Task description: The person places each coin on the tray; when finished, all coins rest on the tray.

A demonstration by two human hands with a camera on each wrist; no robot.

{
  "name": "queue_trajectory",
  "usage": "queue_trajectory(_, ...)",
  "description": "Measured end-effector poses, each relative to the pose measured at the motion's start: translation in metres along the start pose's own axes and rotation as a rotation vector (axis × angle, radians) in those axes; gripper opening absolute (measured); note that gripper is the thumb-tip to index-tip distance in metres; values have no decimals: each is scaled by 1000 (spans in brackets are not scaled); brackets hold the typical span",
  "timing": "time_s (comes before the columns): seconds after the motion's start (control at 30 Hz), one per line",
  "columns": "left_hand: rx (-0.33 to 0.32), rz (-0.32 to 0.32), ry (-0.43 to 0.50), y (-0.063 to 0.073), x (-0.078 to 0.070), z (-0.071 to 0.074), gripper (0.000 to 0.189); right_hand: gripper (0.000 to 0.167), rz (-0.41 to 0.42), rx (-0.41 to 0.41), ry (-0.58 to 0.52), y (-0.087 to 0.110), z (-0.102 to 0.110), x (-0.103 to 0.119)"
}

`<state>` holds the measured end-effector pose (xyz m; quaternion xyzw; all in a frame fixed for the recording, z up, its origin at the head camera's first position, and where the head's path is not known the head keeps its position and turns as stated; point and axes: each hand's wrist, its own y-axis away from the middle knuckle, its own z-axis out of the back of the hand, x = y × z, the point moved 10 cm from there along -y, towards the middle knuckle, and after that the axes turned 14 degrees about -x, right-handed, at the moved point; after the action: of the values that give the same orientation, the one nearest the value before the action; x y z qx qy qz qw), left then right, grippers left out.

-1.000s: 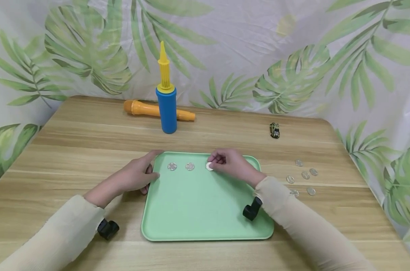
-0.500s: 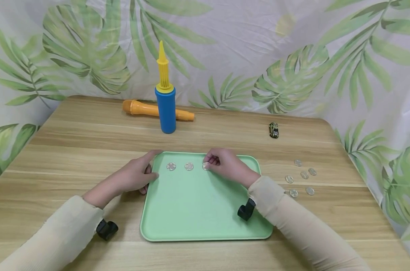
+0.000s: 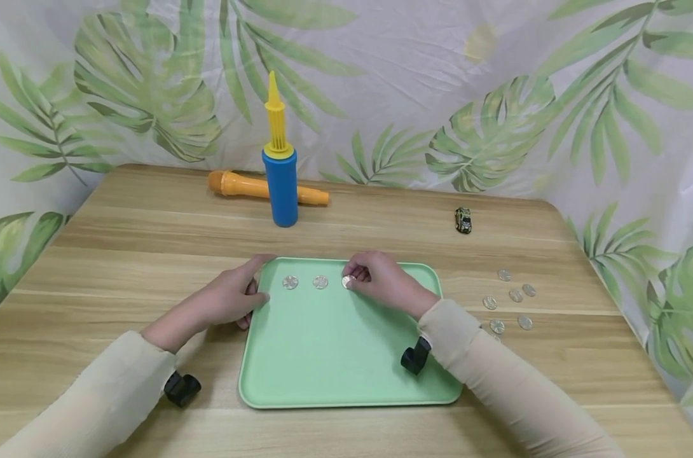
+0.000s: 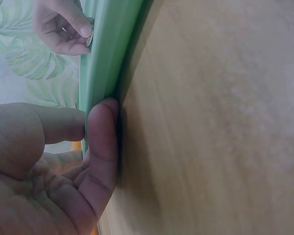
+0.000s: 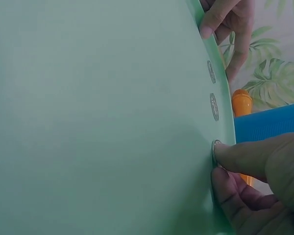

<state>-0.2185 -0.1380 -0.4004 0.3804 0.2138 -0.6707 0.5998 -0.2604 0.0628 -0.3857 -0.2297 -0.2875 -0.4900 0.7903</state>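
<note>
A light green tray [image 3: 346, 362] lies on the table. My left hand [image 3: 229, 296] holds its left edge near the far corner; in the left wrist view the thumb is on the rim and a finger [image 4: 103, 142] curls against the outer side. Along the far side of the tray, two silver coins [image 3: 290, 282] [image 3: 320, 282] lie flat in a row. To their right my right hand [image 3: 385, 280] pinches a third coin [image 3: 347, 281] between thumb and fingers. The right wrist view has this coin [image 5: 215, 151] at the tray surface, partly covered by the thumb.
Several loose coins [image 3: 515, 296] lie on the table right of the tray, near the right sleeve. Behind the tray stand a blue and yellow hand pump [image 3: 281, 187] and, lying behind it, an orange toy microphone [image 3: 243, 184]. A small toy car [image 3: 463, 221] sits at the back right.
My right hand has slid slightly left along the tray with the coin, then stayed nearly still over the last half second. The left hand keeps its hold on the tray edge.
</note>
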Motion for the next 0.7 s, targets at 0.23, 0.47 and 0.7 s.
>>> queue_trajectory(0.23, 0, -2, -11, 1, -1, 0, 72, 14, -22, 11, -17, -1, -2, -2)
queue_trajectory(0.47, 9, 7, -24, 1, -1, 0, 73, 15, -43, 15, -39, 3, 4, -9)
queue_trajectory(0.7, 16, 10, -23, 1, -2, 0, 73, 18, -21, -14, 10, 28, 36, -21)
